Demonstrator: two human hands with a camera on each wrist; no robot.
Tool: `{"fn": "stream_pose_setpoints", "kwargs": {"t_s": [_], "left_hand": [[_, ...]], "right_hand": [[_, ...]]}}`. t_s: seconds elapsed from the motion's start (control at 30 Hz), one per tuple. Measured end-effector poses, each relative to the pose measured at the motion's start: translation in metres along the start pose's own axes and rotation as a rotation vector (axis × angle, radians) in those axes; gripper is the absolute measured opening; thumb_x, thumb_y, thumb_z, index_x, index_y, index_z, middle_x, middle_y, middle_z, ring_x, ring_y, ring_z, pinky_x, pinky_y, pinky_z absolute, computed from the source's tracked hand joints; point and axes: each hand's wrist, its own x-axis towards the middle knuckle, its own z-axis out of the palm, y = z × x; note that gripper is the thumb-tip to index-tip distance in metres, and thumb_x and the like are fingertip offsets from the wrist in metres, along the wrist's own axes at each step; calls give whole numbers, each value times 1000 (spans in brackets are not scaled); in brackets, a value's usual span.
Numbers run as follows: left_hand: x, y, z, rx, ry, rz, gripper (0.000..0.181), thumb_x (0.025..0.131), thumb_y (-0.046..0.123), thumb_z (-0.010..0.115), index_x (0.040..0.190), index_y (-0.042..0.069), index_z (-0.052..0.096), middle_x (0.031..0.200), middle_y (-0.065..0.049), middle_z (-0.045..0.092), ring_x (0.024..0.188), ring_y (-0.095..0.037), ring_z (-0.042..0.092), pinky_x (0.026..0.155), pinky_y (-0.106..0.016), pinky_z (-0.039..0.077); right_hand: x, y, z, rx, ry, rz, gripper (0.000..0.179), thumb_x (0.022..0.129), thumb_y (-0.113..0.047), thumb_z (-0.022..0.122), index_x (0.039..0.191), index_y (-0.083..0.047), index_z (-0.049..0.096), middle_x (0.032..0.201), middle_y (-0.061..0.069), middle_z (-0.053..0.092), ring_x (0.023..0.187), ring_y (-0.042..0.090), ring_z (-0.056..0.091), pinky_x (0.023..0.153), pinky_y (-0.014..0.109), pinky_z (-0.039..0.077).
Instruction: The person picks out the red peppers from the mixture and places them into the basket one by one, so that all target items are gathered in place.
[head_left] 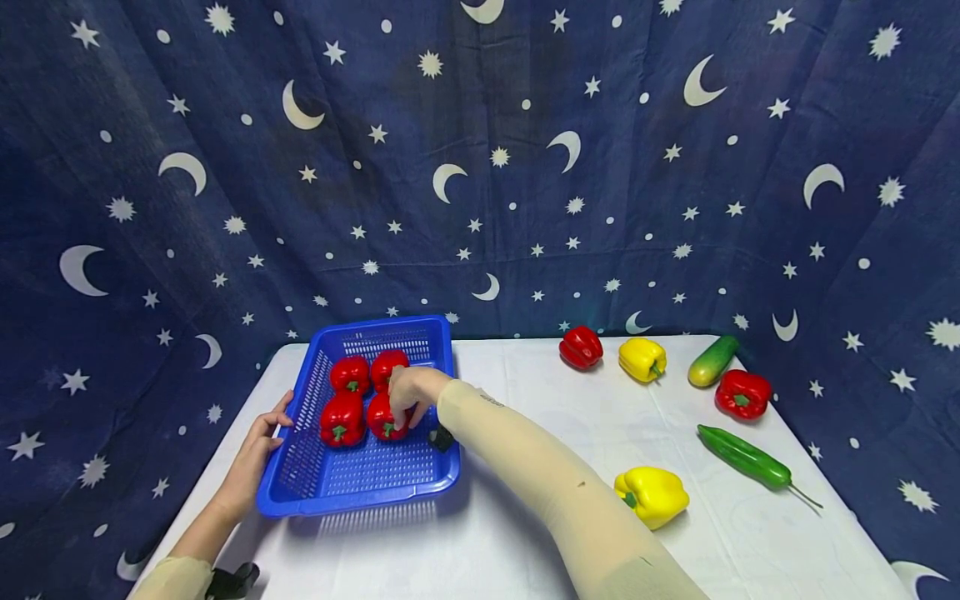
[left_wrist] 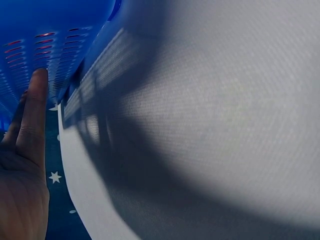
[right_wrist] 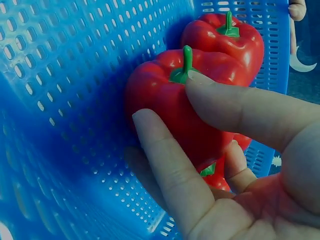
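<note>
A blue plastic basket (head_left: 360,504) with slotted walls stands on the left of the table, holding several red bell peppers. My right hand (head_left: 412,392) reaches into it and grips the near right red bell pepper (head_left: 381,415). In the right wrist view, thumb and fingers curve round that pepper (right_wrist: 165,110), the thumb beside its green stem. Another red bell pepper (right_wrist: 200,35) sits close behind it. My left hand (head_left: 251,458) is at the basket's left side; in the left wrist view its straight fingers (left_wrist: 35,115) touch the outer wall (left_wrist: 60,15).
Toward the right of the white table (head_left: 525,433) lie a red pepper (head_left: 581,347), yellow peppers (head_left: 640,359) (head_left: 654,497), a green-yellow cucumber-like vegetable (head_left: 712,362), another red pepper (head_left: 742,395) and a long green chili (head_left: 746,458). A star-patterned blue curtain (head_left: 510,225) hangs behind.
</note>
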Motion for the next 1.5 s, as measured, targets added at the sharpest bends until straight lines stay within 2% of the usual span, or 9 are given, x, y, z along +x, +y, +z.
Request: {"fn": "stream_pose_setpoints", "kwargs": {"t_s": [0.43,0.57,0.73,0.93,1.03,1.2,1.37,1.43,1.5], "left_hand": [[1,2,1,-1,-4,-24,26,98,-6,26,122,-6,36,170,-12,13,153,-7,14,105,-11,22],[0,2,0,10,-6,-36,26,99,-5,26,122,-5,36,171,-11,13,153,-6,13,106,-11,21],[-1,0,-1,38,-7,-50,26,100,-4,25,123,-3,36,171,-6,13,152,-2,13,106,-10,22],[-2,-2,-2,27,-12,-45,26,101,-3,24,122,-1,38,171,-4,14,151,-1,13,105,-10,21],[-2,-2,-3,22,-18,-36,25,101,-3,24,122,-1,38,171,-4,13,151,-1,14,106,-10,21],[-1,-2,-2,29,-20,-25,24,102,-3,24,122,-3,37,171,-6,13,150,0,15,106,-10,20],[-2,0,-1,15,-19,-16,24,102,-3,25,123,-4,36,171,-8,13,151,-2,15,106,-11,21],[-2,-1,-1,7,-19,-17,24,102,-3,25,123,-4,36,171,-9,13,151,-3,15,106,-11,22],[-2,-1,-1,6,-19,-24,24,101,-3,25,123,-4,36,171,-8,13,151,-2,15,105,-11,23]], "right_hand": [[1,-1,0,-48,31,-15,52,78,18,74,115,1,42,104,14,52,86,25,62,84,40,57],[1,-2,-2,-91,36,4,56,78,17,76,120,3,41,105,14,51,86,27,66,81,38,58],[2,-3,-6,-143,32,-8,53,78,15,76,117,3,42,106,13,52,85,29,71,80,37,58],[-4,-5,-13,-111,9,-67,41,80,14,74,110,3,49,106,9,51,84,21,63,86,40,56],[-9,-6,-17,-75,3,-108,32,81,13,74,103,3,53,101,7,51,87,22,62,89,43,55],[-14,-6,-26,-56,2,-190,26,84,6,75,98,3,54,94,5,51,74,19,57,87,43,56],[-18,-6,-37,10,-8,-228,39,89,-6,76,119,4,53,96,7,54,64,20,49,86,41,56],[-20,-6,-41,29,-12,-234,50,91,-9,76,131,5,50,100,8,57,68,23,53,86,39,56],[-21,-5,-45,37,-18,-246,53,92,-10,75,135,6,49,102,9,60,77,25,60,87,39,56]]}}
